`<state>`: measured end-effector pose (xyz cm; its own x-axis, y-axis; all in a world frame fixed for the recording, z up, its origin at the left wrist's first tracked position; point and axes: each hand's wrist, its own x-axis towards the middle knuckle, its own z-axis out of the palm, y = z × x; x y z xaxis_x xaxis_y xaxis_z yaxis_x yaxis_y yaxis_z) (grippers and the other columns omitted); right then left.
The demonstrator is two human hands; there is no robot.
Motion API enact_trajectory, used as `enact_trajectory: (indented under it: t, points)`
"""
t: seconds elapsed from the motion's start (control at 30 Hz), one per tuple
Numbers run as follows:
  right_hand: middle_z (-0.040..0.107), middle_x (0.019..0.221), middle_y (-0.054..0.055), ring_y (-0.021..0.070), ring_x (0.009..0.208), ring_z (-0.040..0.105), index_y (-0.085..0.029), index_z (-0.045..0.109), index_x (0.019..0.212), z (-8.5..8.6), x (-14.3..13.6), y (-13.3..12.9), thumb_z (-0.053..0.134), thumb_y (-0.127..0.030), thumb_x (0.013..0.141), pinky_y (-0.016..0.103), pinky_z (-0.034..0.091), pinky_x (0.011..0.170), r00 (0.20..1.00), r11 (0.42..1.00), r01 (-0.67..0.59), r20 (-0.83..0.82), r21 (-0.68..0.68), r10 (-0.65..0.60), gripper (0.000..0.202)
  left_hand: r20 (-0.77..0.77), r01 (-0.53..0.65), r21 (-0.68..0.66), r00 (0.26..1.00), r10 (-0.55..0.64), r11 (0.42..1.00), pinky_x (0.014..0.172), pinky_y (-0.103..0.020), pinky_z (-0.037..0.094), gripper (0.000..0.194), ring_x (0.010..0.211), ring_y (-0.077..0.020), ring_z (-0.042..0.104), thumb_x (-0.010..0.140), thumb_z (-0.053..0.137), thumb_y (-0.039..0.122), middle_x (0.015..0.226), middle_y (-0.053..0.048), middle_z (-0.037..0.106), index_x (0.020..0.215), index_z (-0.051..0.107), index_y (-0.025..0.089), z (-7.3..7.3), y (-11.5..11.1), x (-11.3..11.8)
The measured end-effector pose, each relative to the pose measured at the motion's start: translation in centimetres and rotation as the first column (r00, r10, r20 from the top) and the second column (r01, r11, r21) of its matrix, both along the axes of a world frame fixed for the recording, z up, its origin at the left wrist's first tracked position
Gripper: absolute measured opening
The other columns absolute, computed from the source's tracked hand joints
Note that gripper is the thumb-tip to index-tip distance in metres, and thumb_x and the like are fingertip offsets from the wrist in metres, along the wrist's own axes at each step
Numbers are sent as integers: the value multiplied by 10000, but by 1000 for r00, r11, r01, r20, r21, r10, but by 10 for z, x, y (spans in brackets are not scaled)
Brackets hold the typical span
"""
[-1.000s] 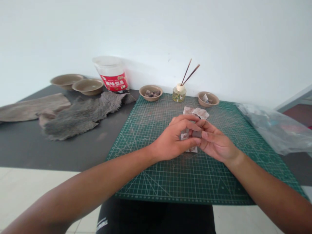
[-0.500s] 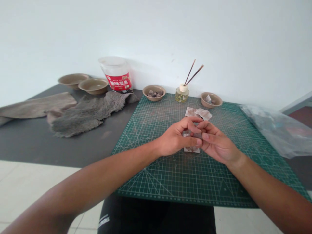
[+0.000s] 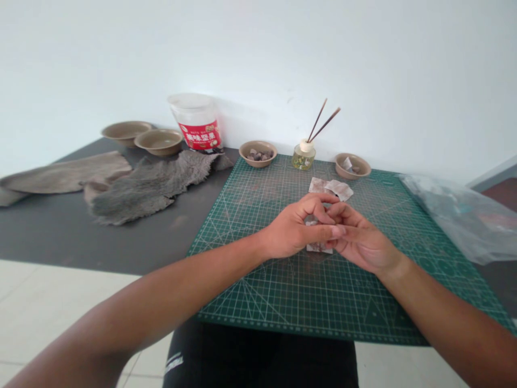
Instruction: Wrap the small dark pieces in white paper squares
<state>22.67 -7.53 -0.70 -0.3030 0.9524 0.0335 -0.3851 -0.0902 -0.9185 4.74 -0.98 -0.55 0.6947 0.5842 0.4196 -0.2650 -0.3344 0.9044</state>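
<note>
Paper (image 3: 317, 248): whitish, brown-stained (left hand (image 3: 297, 229) partly covering)

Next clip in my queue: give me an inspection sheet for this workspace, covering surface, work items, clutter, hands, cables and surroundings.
Surface: green cutting mat on a dark table.
Work items: stained pale sheets on the mat; left bowl with dark lumps; right bowl with pale scraps.
Clutter: two tan bowls, red-labelled tub, greyish cloths; diffuser at the mat's back; plastic bag right.
Hands: left hand and right hand meet over the mat; anything between their fingers is hidden.
Cables: nothing seen.
Surroundings: pale wall behind, tiled floor in front.
</note>
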Motion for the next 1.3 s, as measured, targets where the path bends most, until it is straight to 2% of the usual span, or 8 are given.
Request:
enact_trajectory:
  t: [0.13,0.3,0.43,0.57,0.7,0.87,1.07,1.3]
  points:
    - [671,898,-35,122,758,685,-288,624,1022,1,1,-2,736,-259,872,263,590,722,1000,1000,-6,7,-14,6,190,29,-88,128,996,85,988,1006,-417,497,217,1212,-228,596,893,703,317,1285,-61,638,745,615,184,4,-2,0]
    - [688,929,-35,126,813,703,-289,617,1054,0,2,-4,720,-244,887,269,589,770,998,998,-69,-15,8,69,201,29,-224,338,973,228,914,1057,-418,442,271,1183,-218,602,903,694,331,1175,-47,705,676,641,193,10,-4,-2]
    - [680,929,-33,114,790,689,-283,623,1096,2,2,-4,700,-227,899,240,586,729,998,998,-54,-27,15,54,219,21,-264,413,959,281,872,1057,-409,431,259,1165,-202,601,966,607,324,1142,-35,723,745,666,202,11,-1,-3]
    - [680,973,-10,107,748,663,-254,639,1125,3,3,-2,719,-238,876,227,587,699,999,999,17,-35,49,-15,261,33,-265,435,960,279,861,1062,-395,425,200,1181,-197,599,1006,530,286,1190,-41,702,913,688,207,8,0,-3]
    - [674,975,-19,101,759,658,-266,654,1103,3,3,-2,735,-215,857,213,587,708,996,997,62,-62,42,-59,265,56,-232,419,971,231,878,1065,-400,432,145,1228,-212,577,997,530,248,1281,-72,652,1022,665,204,5,-1,-4]
    - [672,908,-18,112,761,665,-263,656,1089,4,1,-3,702,-216,890,230,585,694,999,998,38,-41,54,-36,210,44,-214,413,975,216,885,1070,-417,428,101,1231,-219,572,979,563,255,1269,-77,638,952,642,199,5,-2,-4]
    - [681,905,-11,117,798,689,-248,646,1084,4,-1,-5,654,-204,934,240,581,728,999,998,-27,-33,58,29,156,43,-247,375,968,249,894,1045,-398,444,166,1169,-206,594,944,641,294,1197,-63,646,817,628,188,5,-3,-3]
    - [660,911,-19,102,787,662,-250,656,1071,2,-1,-4,684,-200,910,226,581,723,999,999,12,-38,40,-11,171,56,-231,365,972,226,902,1035,-406,447,150,1171,-220,585,878,725,288,1196,-67,632,813,632,189,6,-3,-2]
